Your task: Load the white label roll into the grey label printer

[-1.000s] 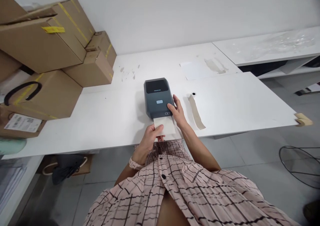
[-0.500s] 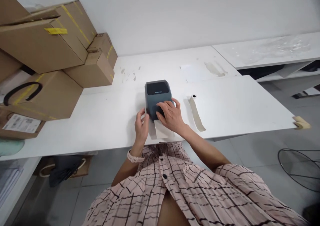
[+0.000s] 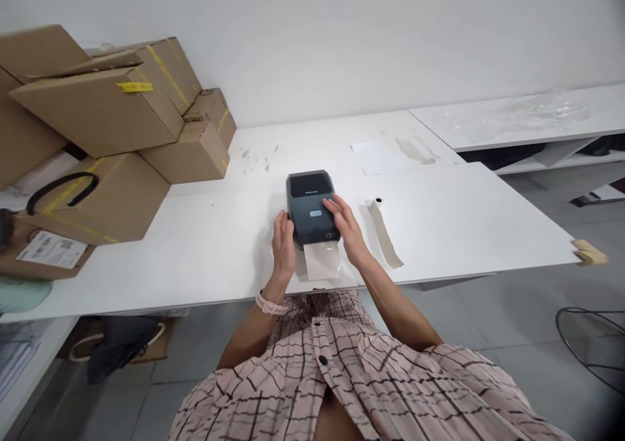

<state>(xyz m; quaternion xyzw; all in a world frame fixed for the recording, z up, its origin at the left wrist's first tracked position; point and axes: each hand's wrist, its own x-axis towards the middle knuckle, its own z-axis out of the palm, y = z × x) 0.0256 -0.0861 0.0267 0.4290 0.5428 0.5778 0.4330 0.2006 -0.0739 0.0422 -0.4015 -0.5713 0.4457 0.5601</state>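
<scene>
A dark grey label printer (image 3: 310,197) stands on the white table (image 3: 195,258) in front of me. A strip of pale label paper (image 3: 321,260) sticks out of its front slot and lies on the table. My left hand (image 3: 284,245) rests flat against the printer's left side, fingers stretched out. On the printer's right side lies my right hand (image 3: 344,227), its fingers extended over the top edge near the front button. Neither hand holds anything.
A small paper roll with an unrolled tan strip (image 3: 383,230) lies right of the printer. Stacked cardboard boxes (image 3: 107,122) fill the table's left end. A white sheet (image 3: 378,156) lies further back. A white shelf (image 3: 527,118) runs at the right.
My left hand let go of the label paper and moved to the printer's left side. My right hand slid from the printer's front top to its right side.
</scene>
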